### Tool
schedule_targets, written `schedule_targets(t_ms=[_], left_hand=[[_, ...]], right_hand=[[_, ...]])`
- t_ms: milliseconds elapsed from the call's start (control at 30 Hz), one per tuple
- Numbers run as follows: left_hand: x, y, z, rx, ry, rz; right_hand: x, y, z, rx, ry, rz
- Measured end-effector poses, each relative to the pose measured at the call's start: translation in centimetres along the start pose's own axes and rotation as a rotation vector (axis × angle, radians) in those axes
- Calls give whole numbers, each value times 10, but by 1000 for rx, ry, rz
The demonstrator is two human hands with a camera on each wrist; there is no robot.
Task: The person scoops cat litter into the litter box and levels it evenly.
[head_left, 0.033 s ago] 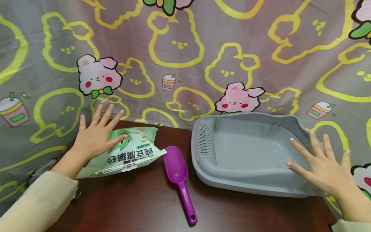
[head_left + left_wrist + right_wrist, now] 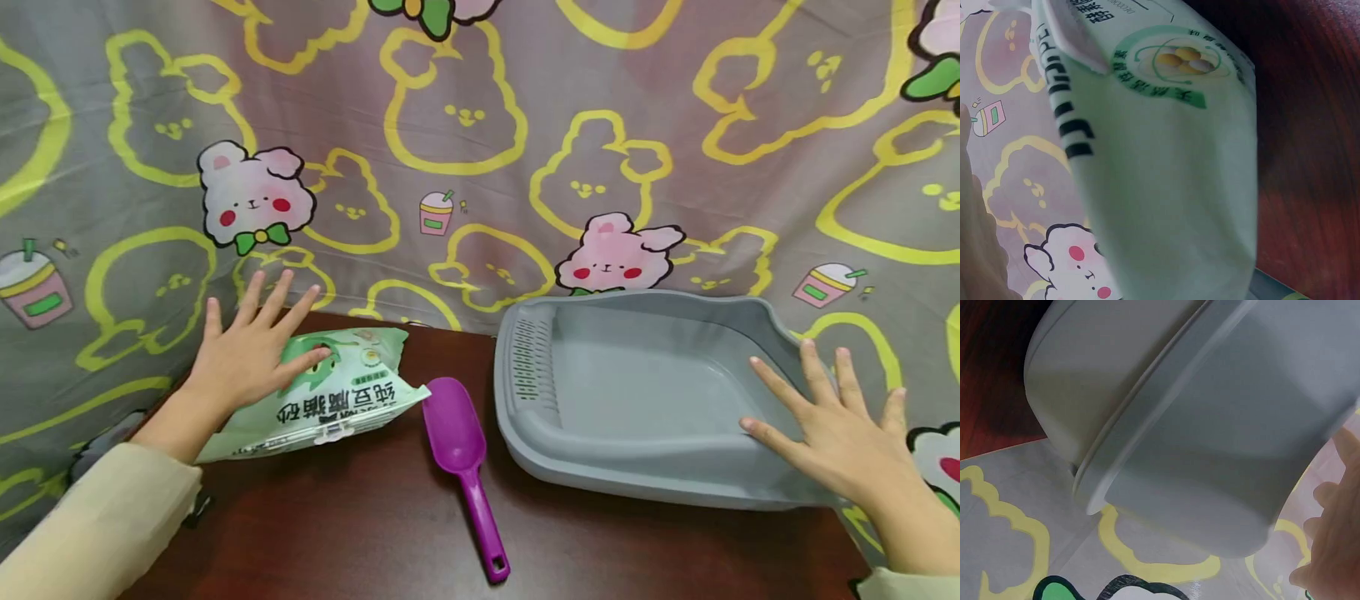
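Observation:
My left hand [image 2: 243, 354], fingers spread wide, is held over the left part of a pale green bag of cat litter [image 2: 341, 392]. The bag lies on its side and fills much of the left wrist view, a white clip [image 2: 1075, 37] on its edge. On the right, my right hand [image 2: 843, 433] is spread over the near right corner of a grey litter box [image 2: 637, 367], overlapping its rim in the head view. Between bag and box lies a purple scoop [image 2: 457, 433], its handle toward me. Neither hand grips anything.
All of it stands on a dark reddish-brown table [image 2: 360, 533]. Close behind the bag and box hangs a grey curtain [image 2: 480, 125] with yellow outlines and pink rabbit faces, which also runs along both sides. The box has a slotted panel [image 2: 534, 358] at its left end.

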State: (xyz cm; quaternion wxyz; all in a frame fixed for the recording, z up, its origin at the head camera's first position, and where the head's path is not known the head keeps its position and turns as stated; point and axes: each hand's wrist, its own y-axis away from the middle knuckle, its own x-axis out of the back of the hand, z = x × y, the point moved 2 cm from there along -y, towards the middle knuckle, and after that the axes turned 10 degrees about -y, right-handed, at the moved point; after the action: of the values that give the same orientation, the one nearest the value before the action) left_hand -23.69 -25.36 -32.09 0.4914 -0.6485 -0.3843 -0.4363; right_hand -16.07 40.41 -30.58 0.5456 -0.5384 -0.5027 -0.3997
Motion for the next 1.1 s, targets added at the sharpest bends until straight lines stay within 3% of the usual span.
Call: schedule_targets(t_ms=[833,1100], left_hand=[[9,30,-9,33,-21,-24],[12,36,-9,36,-27,0]], right_hand=[[-3,2,-14,-22,-55,39],[-2,3,-25,-11,-47,58]])
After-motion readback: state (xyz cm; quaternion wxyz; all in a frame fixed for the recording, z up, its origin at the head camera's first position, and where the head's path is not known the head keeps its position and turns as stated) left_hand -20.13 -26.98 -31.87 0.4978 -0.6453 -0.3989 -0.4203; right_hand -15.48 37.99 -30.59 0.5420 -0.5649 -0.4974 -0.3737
